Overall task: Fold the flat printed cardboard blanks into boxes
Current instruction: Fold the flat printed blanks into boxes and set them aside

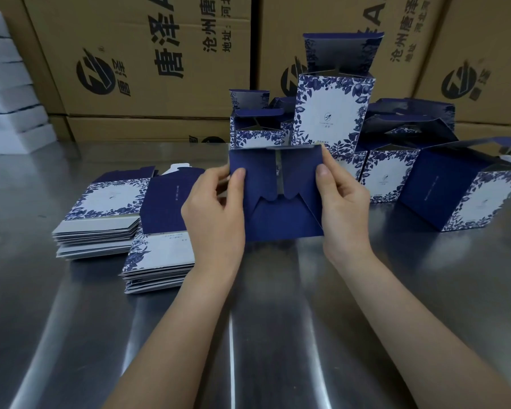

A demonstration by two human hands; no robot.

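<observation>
I hold a dark blue box [278, 202] in the air over the steel table, its interlocked bottom flaps facing me. My left hand [216, 214] grips its left side, thumb pressed on the left flap. My right hand [342, 202] grips the right side, thumb on the right flap. A narrow gap shows between the two upper flaps. Two stacks of flat printed blanks lie to the left: a nearer stack [157, 261] and a farther stack [101, 219].
Several folded blue-and-white boxes [331, 113] stand behind my hands, and one lies tipped at the right [460, 196]. Large brown cartons [160, 69] form a wall at the back. White foam pieces [9, 98] are piled far left. The steel table [263, 320] reflects light.
</observation>
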